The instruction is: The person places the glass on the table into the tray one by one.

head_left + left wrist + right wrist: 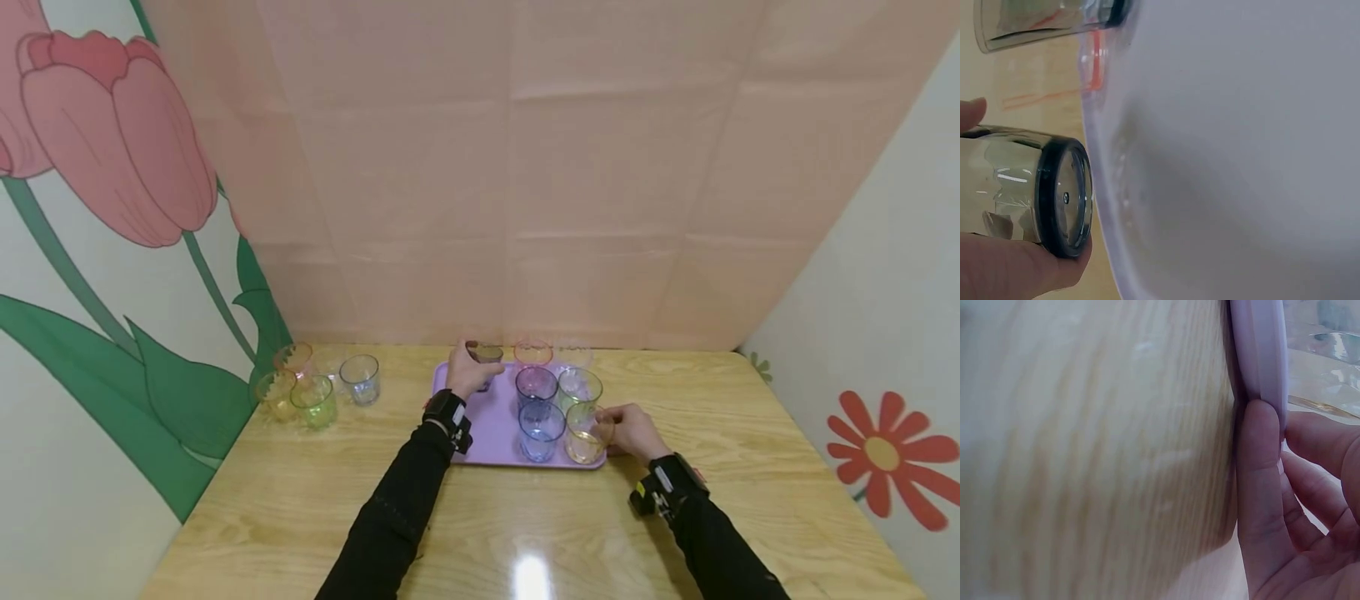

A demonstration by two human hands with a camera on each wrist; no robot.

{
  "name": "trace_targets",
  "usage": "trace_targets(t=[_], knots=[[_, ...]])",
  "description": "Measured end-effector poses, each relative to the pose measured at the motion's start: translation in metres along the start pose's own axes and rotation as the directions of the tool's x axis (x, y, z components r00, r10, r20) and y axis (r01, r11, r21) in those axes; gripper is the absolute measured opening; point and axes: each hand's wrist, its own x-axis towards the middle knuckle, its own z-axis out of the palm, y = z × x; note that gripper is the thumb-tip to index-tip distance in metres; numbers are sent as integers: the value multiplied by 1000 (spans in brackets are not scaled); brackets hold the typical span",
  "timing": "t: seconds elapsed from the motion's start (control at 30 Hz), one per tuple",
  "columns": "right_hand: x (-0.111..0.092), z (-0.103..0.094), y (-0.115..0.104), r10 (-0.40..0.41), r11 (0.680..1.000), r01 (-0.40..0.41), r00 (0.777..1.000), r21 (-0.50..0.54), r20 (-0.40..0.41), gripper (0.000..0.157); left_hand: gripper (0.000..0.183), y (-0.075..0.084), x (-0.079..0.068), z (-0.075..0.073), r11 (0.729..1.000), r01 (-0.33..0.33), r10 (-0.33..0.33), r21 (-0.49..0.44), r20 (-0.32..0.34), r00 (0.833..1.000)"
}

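My left hand [467, 373] grips a smoky grey glass [1016, 187] near the back left of the purple tray [480, 429]. In the left wrist view the glass lies sideways across the picture, its dark base facing the tray. On the tray's right half stand several glasses: a purple glass [536, 385], a blue glass [541, 433], a yellow glass [584, 442], a clear glass [580, 385] and a red-rimmed glass [532, 353]. At the front right corner my right hand [633, 429] pinches the tray's rim [1269, 356] between thumb and fingers, beside the yellow glass.
To the left on the wooden table [315, 500], a second group of glasses stands close together, among them a green glass [313, 404], a yellowish glass [276, 398] and a pale blue glass [360, 382]. A pink covering [510, 208] rises behind the table's back edge.
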Motion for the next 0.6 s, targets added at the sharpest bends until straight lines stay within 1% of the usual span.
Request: trace_targets(t=[0.1, 0.2, 0.37, 0.53, 0.6], knots=[[0, 0, 0, 12, 1000, -12, 1000, 6, 2, 38, 75, 0, 0, 3, 1000, -2, 2, 10, -15, 1000], [2, 0, 3, 23, 1000, -23, 1000, -16, -1, 38, 79, -1, 0, 6, 1000, 4, -4, 15, -13, 1000], [4, 0, 4, 32, 999, -33, 999, -36, -12, 37, 82, -2, 3, 9, 1000, 0, 0, 11, 8, 1000], [3, -1, 0, 31, 999, -31, 1000, -21, -5, 39, 80, -5, 6, 11, 999, -4, 3, 40, 35, 999], [2, -1, 0, 32, 999, -32, 999, -11, -5, 40, 80, -6, 6, 13, 999, 0, -2, 46, 37, 999]])
